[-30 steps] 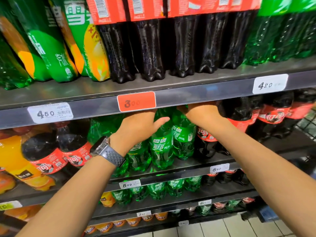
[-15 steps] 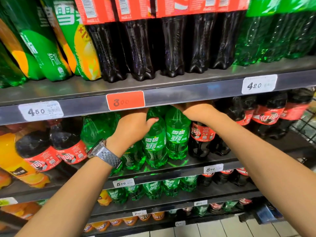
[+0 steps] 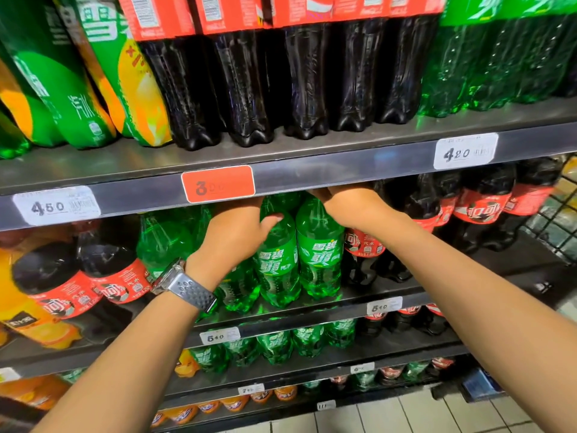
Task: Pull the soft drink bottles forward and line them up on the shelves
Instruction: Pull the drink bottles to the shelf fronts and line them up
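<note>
Two green soft drink bottles stand side by side at the front of the middle shelf [image 3: 390,289]. My left hand [image 3: 234,232] grips the neck of the left green bottle [image 3: 276,264], thumb across its shoulder. My right hand [image 3: 352,204] reaches under the upper shelf's edge and wraps the top of the right green bottle [image 3: 318,254]; its fingers are hidden behind the shelf lip. More green bottles [image 3: 162,242] stand left of my left hand, partly hidden by my wrist and watch.
Cola bottles with red labels [image 3: 480,210] fill the middle shelf to the right, others [image 3: 62,285] lean at the left. Large cola and green bottles [image 3: 306,79] line the upper shelf. Lower shelves hold smaller bottles [image 3: 274,345]. A wire basket [image 3: 559,220] is at far right.
Both hands have kept their hold on the two green bottles, which have shifted slightly forward and stand more upright. The view has tilted a little.
</note>
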The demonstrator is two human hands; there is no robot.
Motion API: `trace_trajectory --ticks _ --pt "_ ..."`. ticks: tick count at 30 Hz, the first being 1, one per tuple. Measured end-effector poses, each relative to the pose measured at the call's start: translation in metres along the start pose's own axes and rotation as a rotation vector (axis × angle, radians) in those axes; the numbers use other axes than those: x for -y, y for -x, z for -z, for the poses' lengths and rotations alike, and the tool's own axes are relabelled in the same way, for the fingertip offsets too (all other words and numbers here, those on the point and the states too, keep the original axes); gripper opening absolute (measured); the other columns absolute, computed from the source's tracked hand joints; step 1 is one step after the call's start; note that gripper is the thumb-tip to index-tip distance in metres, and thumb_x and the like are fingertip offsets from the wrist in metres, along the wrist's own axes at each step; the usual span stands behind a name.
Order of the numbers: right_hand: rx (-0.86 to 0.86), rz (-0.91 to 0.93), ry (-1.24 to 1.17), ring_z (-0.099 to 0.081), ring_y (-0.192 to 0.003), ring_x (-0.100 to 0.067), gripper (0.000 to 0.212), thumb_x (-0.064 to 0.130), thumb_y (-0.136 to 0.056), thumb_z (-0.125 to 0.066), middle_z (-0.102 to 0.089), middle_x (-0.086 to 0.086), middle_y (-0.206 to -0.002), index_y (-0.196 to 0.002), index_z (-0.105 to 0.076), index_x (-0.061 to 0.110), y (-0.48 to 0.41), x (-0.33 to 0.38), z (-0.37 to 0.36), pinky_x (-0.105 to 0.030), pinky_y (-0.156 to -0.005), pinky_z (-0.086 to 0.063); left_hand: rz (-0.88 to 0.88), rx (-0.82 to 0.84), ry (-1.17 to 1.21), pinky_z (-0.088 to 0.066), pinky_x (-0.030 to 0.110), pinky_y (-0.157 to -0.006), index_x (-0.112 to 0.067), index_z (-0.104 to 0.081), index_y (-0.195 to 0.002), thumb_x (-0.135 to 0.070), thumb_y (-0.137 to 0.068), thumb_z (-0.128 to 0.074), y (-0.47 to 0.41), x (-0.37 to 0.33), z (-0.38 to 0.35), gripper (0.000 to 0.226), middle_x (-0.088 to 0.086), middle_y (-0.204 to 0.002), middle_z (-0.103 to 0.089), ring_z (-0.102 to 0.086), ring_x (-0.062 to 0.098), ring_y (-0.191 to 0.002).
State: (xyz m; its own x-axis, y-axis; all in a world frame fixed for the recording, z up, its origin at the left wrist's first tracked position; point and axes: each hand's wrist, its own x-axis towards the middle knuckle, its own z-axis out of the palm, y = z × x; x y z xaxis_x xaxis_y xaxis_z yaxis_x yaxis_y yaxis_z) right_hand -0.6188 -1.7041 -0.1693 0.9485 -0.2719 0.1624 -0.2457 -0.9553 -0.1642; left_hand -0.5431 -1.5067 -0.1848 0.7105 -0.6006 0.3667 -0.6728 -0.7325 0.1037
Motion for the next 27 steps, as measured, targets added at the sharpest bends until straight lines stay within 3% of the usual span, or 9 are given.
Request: trace_trajectory --ticks 3,7,9,11,15,17,19,24,27 --pt "0.034 -0.025 0.104 -0.052 -0.113 -0.04 0.038 0.016 -0.096 -0.041 -0.051 -0.019 -0.132 -0.132 -0.045 0.006 0.002 0.004 -0.003 -0.044 -0.084 -0.043 -0.003 0.021 0.01 -0.031 0.029 -0.051 -0.013 -0.043 -0.122 -0.059 -0.091 -0.045 0.0 -0.001 0.001 0.055 -0.006 -0.057 -0.035 -0.035 0.016 -0.046" --pt "-0.068 -0.015 -0.102 -0.049 -0.122 -0.033 0.055 0.053 -0.093 -0.043 -0.051 -0.013 -0.137 -0.136 -0.045 0.019 0.013 -0.003 0.005 -0.039 -0.1 -0.042 -0.062 0.004 0.045 -0.033 0.028 -0.053 -0.015 -0.048 -0.095 -0.052 -0.092 -0.048 0.004 -0.001 0.004 0.037 -0.005 -0.056 -0.037 -0.045 0.023 -0.053" --pt "-0.108 -0.087 -0.035 -0.049 -0.122 -0.034 0.045 0.039 -0.095 -0.044 -0.052 -0.015 -0.136 -0.131 -0.051 0.015 0.017 -0.018 0.012 -0.039 -0.1 -0.041 -0.056 0.033 0.051 -0.034 0.031 -0.06 -0.021 -0.035 -0.069 -0.05 -0.093 -0.047 0.004 -0.004 0.008 0.039 -0.006 -0.058 -0.036 -0.046 0.025 -0.06" --pt "-0.156 -0.154 0.099 -0.05 -0.12 -0.037 0.038 0.028 -0.095 -0.043 -0.056 -0.018 -0.131 -0.126 -0.056 0.008 0.023 -0.031 0.019 -0.042 -0.097 -0.043 -0.052 0.049 0.063 -0.033 0.032 -0.064 -0.022 -0.025 -0.063 -0.048 -0.095 -0.043 0.003 -0.011 0.011 0.046 -0.008 -0.06 -0.033 -0.042 0.024 -0.064" --pt "-0.309 -0.14 0.285 -0.056 -0.104 -0.043 0.037 0.028 -0.093 -0.047 -0.061 -0.024 -0.118 -0.12 -0.059 0.006 0.042 -0.042 0.026 -0.046 -0.081 -0.049 -0.148 -0.028 0.171 -0.032 0.031 -0.065 -0.02 -0.039 -0.079 -0.048 -0.097 -0.039 0.001 -0.03 0.012 0.034 -0.003 -0.07 -0.044 -0.054 0.028 -0.074" --pt "-0.321 -0.218 0.321 -0.057 -0.102 -0.043 0.036 0.024 -0.091 -0.048 -0.062 -0.026 -0.115 -0.114 -0.062 0.001 0.046 -0.055 0.029 -0.045 -0.082 -0.049 -0.225 -0.033 0.232 -0.035 0.032 -0.068 -0.022 -0.047 -0.1 -0.048 -0.097 -0.039 -0.001 -0.038 0.011 0.028 0.001 -0.093 -0.058 -0.06 0.031 -0.092" --pt "-0.296 -0.312 0.309 -0.055 -0.104 -0.043 0.037 0.02 -0.088 -0.047 -0.061 -0.027 -0.116 -0.113 -0.061 -0.004 0.051 -0.07 0.034 -0.044 -0.086 -0.046 -0.295 -0.022 0.283 -0.037 0.033 -0.071 -0.026 -0.044 -0.106 -0.046 -0.097 -0.039 -0.004 -0.043 0.009 0.023 -0.001 -0.108 -0.057 -0.057 0.03 -0.102" --pt "-0.245 -0.416 0.16 -0.051 -0.115 -0.04 0.041 0.026 -0.09 -0.05 -0.057 -0.023 -0.127 -0.123 -0.057 0.002 0.058 -0.103 0.045 -0.042 -0.094 -0.044 -0.426 -0.052 0.34 -0.032 0.029 -0.069 -0.03 -0.035 -0.094 -0.038 -0.096 -0.042 -0.013 -0.058 0.008 0.011 -0.004 -0.096 -0.051 -0.057 0.028 -0.094" --pt "-0.219 -0.417 -0.004 -0.048 -0.121 -0.037 0.042 0.019 -0.088 -0.053 -0.052 -0.019 -0.135 -0.128 -0.054 0.006 0.054 -0.113 0.045 -0.041 -0.098 -0.042 -0.498 -0.067 0.31 -0.039 0.031 -0.07 -0.031 -0.04 -0.11 -0.039 -0.097 -0.042 -0.018 -0.071 0.007 0.016 0.001 -0.103 -0.057 -0.06 0.028 -0.095"
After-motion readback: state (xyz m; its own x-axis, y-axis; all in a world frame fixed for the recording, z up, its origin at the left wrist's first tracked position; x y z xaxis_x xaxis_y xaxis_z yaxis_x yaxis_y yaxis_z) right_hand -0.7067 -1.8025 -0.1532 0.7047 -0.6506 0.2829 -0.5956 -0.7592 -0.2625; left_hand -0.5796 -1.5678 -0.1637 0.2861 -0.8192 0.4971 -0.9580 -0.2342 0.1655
